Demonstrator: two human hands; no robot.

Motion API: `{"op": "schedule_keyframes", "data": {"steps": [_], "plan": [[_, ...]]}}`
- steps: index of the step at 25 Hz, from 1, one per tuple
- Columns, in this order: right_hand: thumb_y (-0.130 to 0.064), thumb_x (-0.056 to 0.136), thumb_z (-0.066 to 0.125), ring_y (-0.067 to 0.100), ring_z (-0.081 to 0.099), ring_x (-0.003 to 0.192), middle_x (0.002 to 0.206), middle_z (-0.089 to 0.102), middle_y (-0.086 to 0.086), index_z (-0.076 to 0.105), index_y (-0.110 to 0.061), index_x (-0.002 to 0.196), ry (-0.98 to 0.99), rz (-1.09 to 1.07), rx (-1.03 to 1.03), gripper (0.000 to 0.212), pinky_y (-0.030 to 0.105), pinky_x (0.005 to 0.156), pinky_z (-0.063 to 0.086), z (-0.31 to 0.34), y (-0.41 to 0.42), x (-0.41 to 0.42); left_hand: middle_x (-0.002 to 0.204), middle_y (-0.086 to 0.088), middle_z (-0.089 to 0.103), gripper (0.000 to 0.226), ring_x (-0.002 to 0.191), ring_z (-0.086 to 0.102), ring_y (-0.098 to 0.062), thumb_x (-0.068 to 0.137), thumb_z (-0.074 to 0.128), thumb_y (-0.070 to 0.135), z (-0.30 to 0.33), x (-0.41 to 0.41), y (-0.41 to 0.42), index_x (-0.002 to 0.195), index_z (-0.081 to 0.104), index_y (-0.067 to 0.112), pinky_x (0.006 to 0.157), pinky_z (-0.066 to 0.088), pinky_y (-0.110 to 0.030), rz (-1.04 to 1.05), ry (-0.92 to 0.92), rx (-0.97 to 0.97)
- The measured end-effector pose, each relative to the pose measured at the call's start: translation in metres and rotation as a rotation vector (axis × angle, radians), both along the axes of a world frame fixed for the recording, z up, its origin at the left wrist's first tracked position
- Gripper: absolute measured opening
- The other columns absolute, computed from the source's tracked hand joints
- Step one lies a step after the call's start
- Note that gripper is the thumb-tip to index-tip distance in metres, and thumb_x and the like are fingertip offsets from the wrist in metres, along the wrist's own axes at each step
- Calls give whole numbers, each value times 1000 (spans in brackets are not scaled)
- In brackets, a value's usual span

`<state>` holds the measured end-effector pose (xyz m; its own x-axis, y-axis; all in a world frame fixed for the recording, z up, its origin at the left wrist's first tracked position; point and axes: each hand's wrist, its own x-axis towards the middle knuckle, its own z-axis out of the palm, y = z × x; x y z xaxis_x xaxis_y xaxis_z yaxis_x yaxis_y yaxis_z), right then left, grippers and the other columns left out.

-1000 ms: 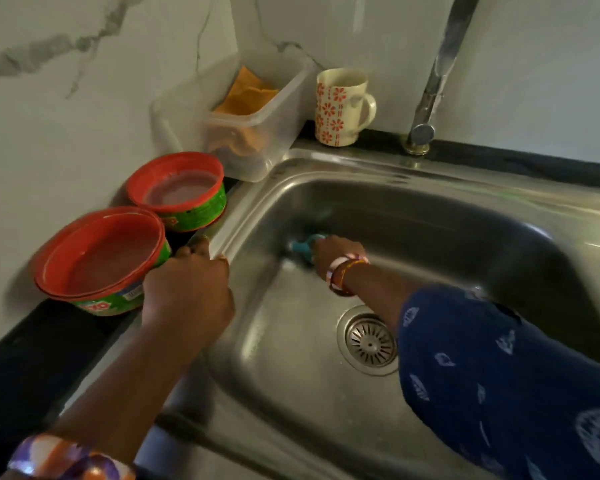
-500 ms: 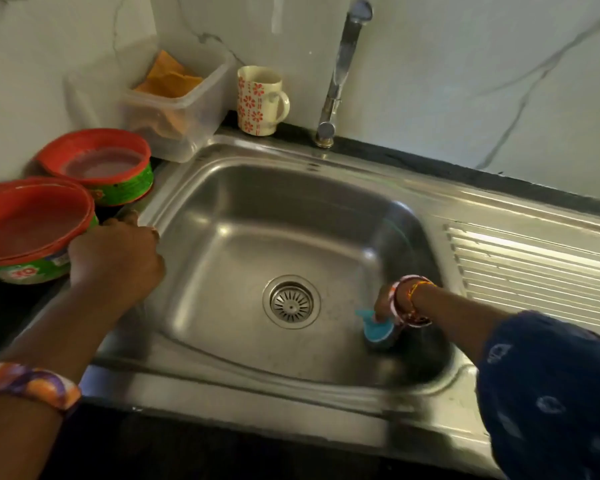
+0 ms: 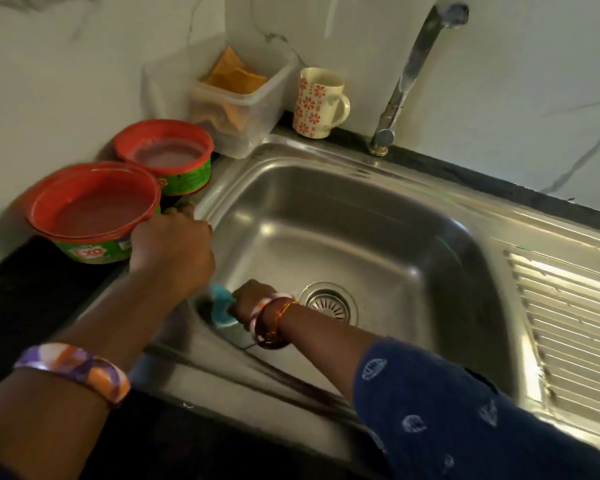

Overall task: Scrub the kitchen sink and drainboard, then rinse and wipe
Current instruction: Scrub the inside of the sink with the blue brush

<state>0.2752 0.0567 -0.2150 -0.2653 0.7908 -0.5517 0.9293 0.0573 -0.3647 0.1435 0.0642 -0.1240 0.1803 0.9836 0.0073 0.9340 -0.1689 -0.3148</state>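
Note:
A stainless steel sink fills the middle, with a round drain in its floor and a ribbed drainboard to the right. My right hand grips a blue scrubber and presses it against the sink's near-left inner wall. My left hand rests with curled fingers on the sink's left rim, beside the red tubs. A tap stands at the back, with no water running.
Two red-and-green tubs stand on the black counter left of the sink. Behind them sits a clear plastic box with an orange cloth and a patterned mug. A marble wall backs everything.
My right hand has swept the blue scrubber from the sink's near-right corner across to the near-left wall. My left hand stays on the left rim.

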Motion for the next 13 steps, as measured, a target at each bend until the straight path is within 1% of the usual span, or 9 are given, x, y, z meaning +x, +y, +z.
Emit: {"op": "schedule_keyframes", "data": {"steps": [1,3,4,7,9,10,11,12,13], "plan": [[-27,93,51,33,57,115,121,61,18,58,-8,123,82,-114,109,36,32,89,46,-4,16,-2,137,-8,42,37,116,50,-25,92,43,32,0,0,0,126,53,25,67,37,-31,0,10,2],[-37,93,46,31,57,116,125,60,12,59,-16,123,25,-210,277,38,33,93,45,1,47,11,135,-8,41,36,115,51,-25,91,43,32,-2,0,0,125,53,24,66,37,-31,7,19,6],[-38,94,45,30,57,116,127,59,11,58,-17,124,-58,-225,319,39,32,94,45,1,64,21,136,-8,40,36,114,51,-24,91,43,32,-3,-1,0,125,53,25,65,38,-31,12,19,5],[-31,91,54,28,58,116,125,61,11,60,-11,122,-170,-292,296,37,30,91,46,6,97,44,140,-8,37,39,117,50,-24,91,42,32,-3,0,-1,129,51,26,70,44,-30,8,1,-6],[-26,84,62,25,62,109,120,64,11,63,-8,117,-205,-221,225,37,26,82,47,18,92,51,148,-9,29,43,125,44,-24,93,41,31,3,0,-6,135,46,26,78,48,-32,11,-20,-37],[-25,84,64,21,66,98,118,65,12,64,-7,115,-213,-172,170,37,23,76,46,26,85,55,151,-10,25,45,130,41,-24,93,41,30,6,0,-8,138,42,25,83,49,-33,8,-44,-68],[-25,85,63,13,68,79,114,66,15,65,-4,115,-185,-135,122,36,20,68,45,42,74,58,151,-10,24,46,132,39,-24,93,43,30,13,0,-10,139,40,24,87,49,-34,4,-82,-107],[-22,86,62,2,61,55,106,68,18,64,-2,115,-132,-102,89,35,17,57,43,57,64,61,149,-9,28,46,130,42,-24,93,45,31,20,0,-12,138,41,24,89,48,-34,-6,-140,-153],[-17,87,60,0,50,37,90,69,19,64,0,116,-49,-105,76,34,14,44,38,74,53,63,145,-7,36,46,126,47,-24,93,47,32,30,-1,-13,137,43,24,91,47,-34,-24,-231,-183]]}}
